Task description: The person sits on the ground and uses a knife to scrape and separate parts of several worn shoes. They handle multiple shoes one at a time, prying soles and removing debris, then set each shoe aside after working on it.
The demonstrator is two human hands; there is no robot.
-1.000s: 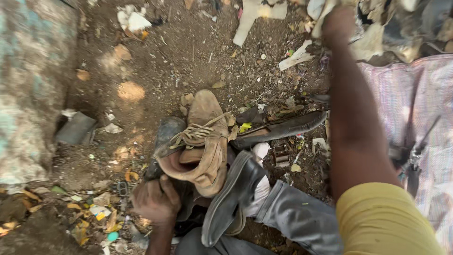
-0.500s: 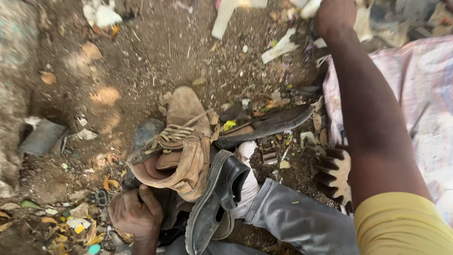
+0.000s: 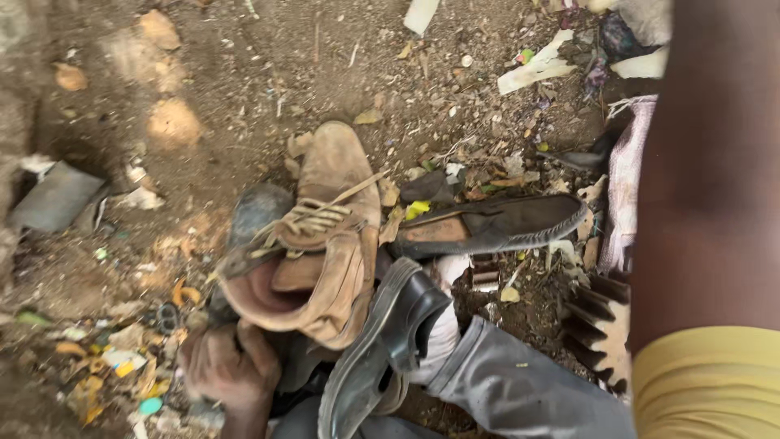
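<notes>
A worn tan suede boot (image 3: 325, 244) with loose laces lies tilted on the dirt, its opening towards me. My left hand (image 3: 227, 370) is closed in a fist at the boot's heel rim, gripping it from below. A dark rounded object (image 3: 252, 213) pokes out from under the boot on its left. Only the forearm of my right arm (image 3: 707, 179) shows, running up the right edge; its hand is out of frame. My foot, in a black leather shoe (image 3: 382, 349) with a white sock and a grey trouser leg (image 3: 520, 390), rests right beside the boot.
A flat dark slip-on shoe (image 3: 496, 228) lies on its side beyond my foot. At the right there are a ridged sole piece (image 3: 601, 325) and a checked cloth (image 3: 630, 187). Leaves, white scraps (image 3: 540, 65) and a grey flat piece (image 3: 57, 195) litter the dirt ground.
The view has closed in on the boot. My right arm has reached further up, so its hand has left the frame. My left hand stays at the boot's heel.
</notes>
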